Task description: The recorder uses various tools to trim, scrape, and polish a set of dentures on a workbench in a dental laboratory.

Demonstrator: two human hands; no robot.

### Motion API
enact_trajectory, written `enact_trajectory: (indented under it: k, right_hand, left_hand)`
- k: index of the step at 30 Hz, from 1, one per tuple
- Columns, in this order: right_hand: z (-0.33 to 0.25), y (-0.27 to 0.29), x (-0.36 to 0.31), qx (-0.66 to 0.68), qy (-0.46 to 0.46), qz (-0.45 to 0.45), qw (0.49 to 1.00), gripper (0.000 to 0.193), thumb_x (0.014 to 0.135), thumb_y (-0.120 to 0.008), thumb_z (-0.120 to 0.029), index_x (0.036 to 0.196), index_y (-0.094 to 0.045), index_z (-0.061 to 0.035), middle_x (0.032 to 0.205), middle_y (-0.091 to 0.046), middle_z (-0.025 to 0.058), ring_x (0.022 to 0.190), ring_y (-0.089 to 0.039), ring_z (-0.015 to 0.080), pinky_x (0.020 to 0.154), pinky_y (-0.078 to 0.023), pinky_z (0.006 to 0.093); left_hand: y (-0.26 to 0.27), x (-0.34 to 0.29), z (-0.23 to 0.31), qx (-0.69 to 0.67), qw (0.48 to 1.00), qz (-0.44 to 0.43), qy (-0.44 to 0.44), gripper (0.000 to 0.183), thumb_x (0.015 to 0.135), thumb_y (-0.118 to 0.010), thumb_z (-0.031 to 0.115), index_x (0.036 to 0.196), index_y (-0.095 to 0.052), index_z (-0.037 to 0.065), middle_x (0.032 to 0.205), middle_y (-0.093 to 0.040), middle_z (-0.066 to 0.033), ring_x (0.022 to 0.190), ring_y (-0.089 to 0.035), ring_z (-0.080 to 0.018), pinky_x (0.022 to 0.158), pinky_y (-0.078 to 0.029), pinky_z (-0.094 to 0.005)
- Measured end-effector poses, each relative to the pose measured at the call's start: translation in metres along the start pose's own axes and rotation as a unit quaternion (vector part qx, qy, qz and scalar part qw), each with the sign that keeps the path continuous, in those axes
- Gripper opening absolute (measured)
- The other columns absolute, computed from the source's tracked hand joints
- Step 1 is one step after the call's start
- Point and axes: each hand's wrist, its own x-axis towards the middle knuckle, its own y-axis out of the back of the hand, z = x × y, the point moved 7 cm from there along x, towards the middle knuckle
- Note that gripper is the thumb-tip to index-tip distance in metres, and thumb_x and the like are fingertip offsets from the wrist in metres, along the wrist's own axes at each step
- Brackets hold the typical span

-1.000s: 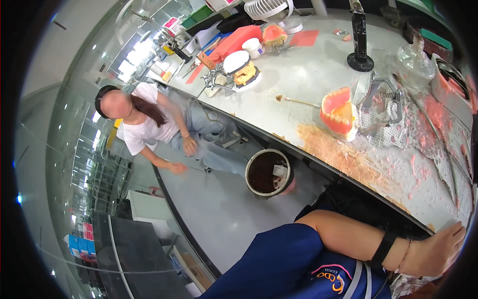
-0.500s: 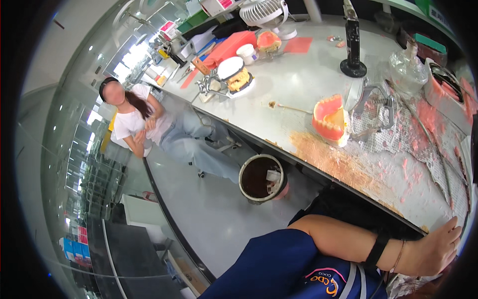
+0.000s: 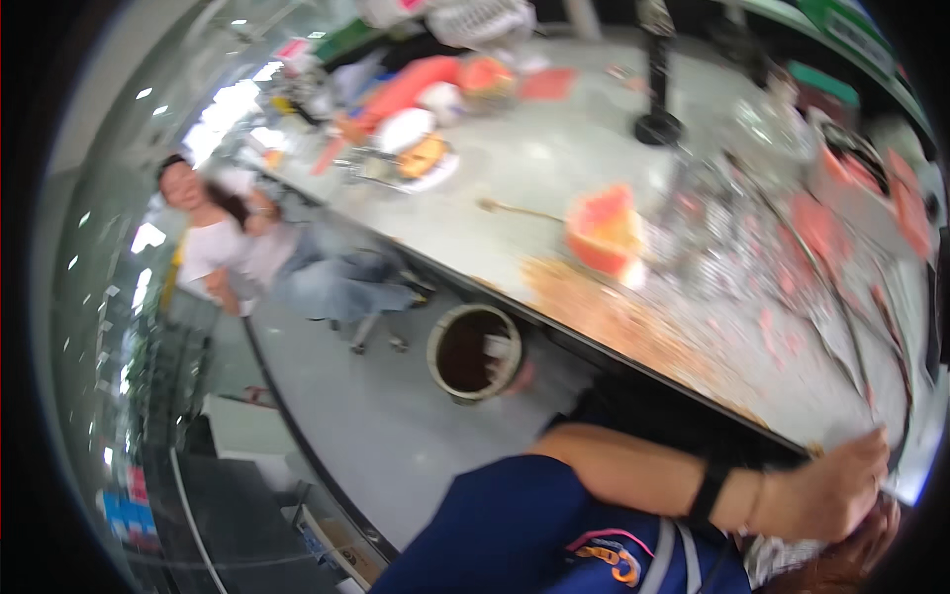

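My left hand (image 3: 829, 490) is at the lower right, past the bench's front corner, with a black band on its wrist. Its fingers look curled together; blur and the angle hide whatever may be in them. Just below it a brownish, skin-toned shape (image 3: 879, 525) may be part of my right hand, but its fingers cannot be made out. On the bench (image 3: 475, 247), away from both, lies a pink and yellowish denture model (image 3: 606, 233). A blurred metal articulator frame stands beside it. Thin cords (image 3: 836, 287) run down the bench toward my left hand.
A black post stand (image 3: 658, 127), a clear glass bottle (image 3: 770, 129) and a pink-stained container (image 3: 861, 188) stand farther back. Another mounted model (image 3: 421, 158) sits at left. Below the bench edge is a waste bin (image 3: 477, 351); a seated person (image 3: 223, 238) is beyond it.
My view has swung, so the bench and bin sit farther left in the picture, blurred. My left hand's fingers, stretched out before, are now curled in.
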Motion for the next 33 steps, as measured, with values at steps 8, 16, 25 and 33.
enact_trajectory:
  k: [8, 16, 25, 33]
  right_hand:
    - [0.005, -0.002, -0.001, 0.156, -0.070, -0.063, 0.983, 0.026, 0.092, -0.066, -0.023, 0.092, -0.057, 0.0012, 0.082, -0.057, 0.0123, 0.062, -0.060, 0.0169, 0.054, -0.046, 0.0240]
    - [0.005, -0.005, 0.006, 0.213, -0.125, -0.119, 0.962, 0.017, 0.083, -0.073, -0.007, 0.081, -0.061, 0.0056, 0.078, -0.061, 0.0134, 0.062, -0.063, 0.0154, 0.054, -0.051, 0.0237]
    - [0.011, -0.012, 0.006, 0.261, -0.183, -0.139, 0.938, 0.017, 0.083, -0.073, -0.006, 0.081, -0.061, 0.0072, 0.078, -0.061, 0.0142, 0.061, -0.063, 0.0152, 0.052, -0.052, 0.0241]
    - [0.014, -0.013, 0.005, 0.305, -0.229, -0.119, 0.917, 0.014, 0.083, -0.071, -0.003, 0.082, -0.062, 0.0085, 0.077, -0.062, 0.0141, 0.059, -0.062, 0.0146, 0.050, -0.051, 0.0236]
  left_hand:
    - [0.007, 0.010, -0.006, 0.075, 0.985, -0.149, -0.031, 0.017, 0.066, -0.068, 0.010, 0.081, -0.067, 0.001, 0.088, -0.063, -0.0100, 0.090, -0.063, -0.0245, 0.086, -0.050, -0.0418]
    - [0.000, 0.026, -0.003, 0.123, 0.982, -0.116, -0.088, 0.007, 0.077, -0.066, -0.001, 0.070, -0.064, -0.001, 0.078, -0.061, -0.0092, 0.078, -0.062, -0.0206, 0.077, -0.052, -0.0349]
    - [-0.009, 0.019, -0.003, 0.151, 0.968, -0.174, -0.098, 0.012, 0.068, -0.072, 0.005, 0.078, -0.067, 0.000, 0.084, -0.062, -0.0060, 0.080, -0.062, -0.0217, 0.076, -0.049, -0.0383]
    - [-0.011, 0.025, -0.005, 0.149, 0.974, -0.153, -0.078, 0.008, 0.071, -0.068, 0.004, 0.068, -0.061, 0.003, 0.083, -0.063, -0.0078, 0.083, -0.064, -0.0213, 0.079, -0.049, -0.0367]
